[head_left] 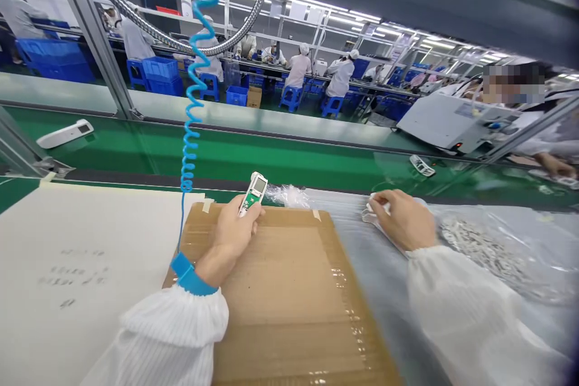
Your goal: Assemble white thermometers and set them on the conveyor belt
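My left hand is closed round a small white device with a green circuit board and a little screen, held over the far edge of a taped cardboard sheet. A blue wrist strap with a coiled blue cord sits on that wrist. My right hand rests, fingers curled, on a white part lying on clear plastic wrap. What exactly those fingers grip is hidden.
A green conveyor belt runs across beyond the bench, carrying a white device at left and another at right. A plastic bag of small metal parts lies right. A white sheet lies left. Other workers sit beyond.
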Demonstrator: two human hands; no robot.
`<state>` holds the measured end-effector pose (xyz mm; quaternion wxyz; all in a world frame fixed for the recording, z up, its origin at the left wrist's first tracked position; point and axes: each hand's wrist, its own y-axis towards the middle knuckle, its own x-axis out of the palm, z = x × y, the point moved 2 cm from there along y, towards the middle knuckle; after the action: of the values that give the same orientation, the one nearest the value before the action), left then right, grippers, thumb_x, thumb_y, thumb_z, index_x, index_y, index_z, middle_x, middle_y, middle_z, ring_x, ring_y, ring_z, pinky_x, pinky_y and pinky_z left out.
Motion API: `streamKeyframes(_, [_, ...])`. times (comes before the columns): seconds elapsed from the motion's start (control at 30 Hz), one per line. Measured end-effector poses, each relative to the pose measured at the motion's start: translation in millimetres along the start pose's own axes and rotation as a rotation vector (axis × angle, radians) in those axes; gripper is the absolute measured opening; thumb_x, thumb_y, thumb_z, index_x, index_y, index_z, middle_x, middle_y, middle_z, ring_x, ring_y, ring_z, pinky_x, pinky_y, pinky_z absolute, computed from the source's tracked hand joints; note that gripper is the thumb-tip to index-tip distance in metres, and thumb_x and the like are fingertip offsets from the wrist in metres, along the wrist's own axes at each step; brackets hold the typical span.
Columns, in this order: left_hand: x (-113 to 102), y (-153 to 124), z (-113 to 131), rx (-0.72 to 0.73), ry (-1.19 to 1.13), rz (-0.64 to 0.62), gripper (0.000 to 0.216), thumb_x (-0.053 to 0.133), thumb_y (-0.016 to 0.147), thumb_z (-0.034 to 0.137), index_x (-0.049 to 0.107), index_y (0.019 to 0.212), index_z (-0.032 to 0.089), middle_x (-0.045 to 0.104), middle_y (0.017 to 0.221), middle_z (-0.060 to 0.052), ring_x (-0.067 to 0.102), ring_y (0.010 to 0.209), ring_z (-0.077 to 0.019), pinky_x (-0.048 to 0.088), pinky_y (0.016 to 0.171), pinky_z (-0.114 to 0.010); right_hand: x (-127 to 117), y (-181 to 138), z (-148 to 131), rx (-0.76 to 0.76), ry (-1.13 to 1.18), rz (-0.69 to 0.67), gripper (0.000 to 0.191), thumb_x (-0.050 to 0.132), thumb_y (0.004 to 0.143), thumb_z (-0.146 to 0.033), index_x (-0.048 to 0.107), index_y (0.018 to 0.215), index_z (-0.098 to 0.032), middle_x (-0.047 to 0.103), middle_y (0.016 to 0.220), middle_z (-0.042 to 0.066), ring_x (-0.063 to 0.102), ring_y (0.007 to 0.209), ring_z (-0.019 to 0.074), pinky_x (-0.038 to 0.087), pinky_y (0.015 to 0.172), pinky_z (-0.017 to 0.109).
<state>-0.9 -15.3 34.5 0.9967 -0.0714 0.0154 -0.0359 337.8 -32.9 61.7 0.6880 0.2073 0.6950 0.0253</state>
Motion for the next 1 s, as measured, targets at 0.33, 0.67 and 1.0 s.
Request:
streamKeyframes(0.33, [6, -8, 5, 0.029, -0.116, -0.185, 0.024, 0.066, 0.085, 0.034, 0.057, 0.094, 0.015, 0.056, 0.068, 0.001, 0.048, 0.058, -0.0087, 0.036, 0.054, -0.021, -10, -26, 43, 0.085, -0.022, -0.238, 0.026, 0.060, 0.081, -0.040, 0.052, 0.060, -0.028, 0.063, 0.062, 0.008, 0.057, 0.056, 0.0270, 0.038, 0.056, 0.040])
streamKeyframes(0.67, [7, -4, -2, 0.093, -0.058, -0.148, 0.037, 0.069, 0.083, 0.046, 0.061, 0.103, 0.016, 0.064, 0.091, -0.005, 0.054, 0.078, -0.0140, 0.040, 0.067, -0.026, -4, -28, -129, 0.117, 1.490, -0.386, 0.040, 0.080, 0.072, -0.050, 0.065, 0.094, -0.020, 0.067, 0.081, 0.002, 0.058, 0.071, 0.0147, 0.049, 0.070, 0.030])
streamKeyframes(1.0, [8, -8, 1, -0.137, -0.221, -0.300, 0.036, 0.069, 0.082, 0.049, 0.057, 0.092, 0.016, 0.055, 0.075, 0.001, 0.040, 0.047, -0.0043, 0.026, 0.043, -0.021, 40, -47, -165, 0.004, 1.898, -0.498, 0.046, 0.072, 0.085, -0.046, 0.056, 0.127, -0.033, 0.060, 0.139, 0.004, 0.060, 0.114, 0.0211, 0.052, 0.090, 0.036])
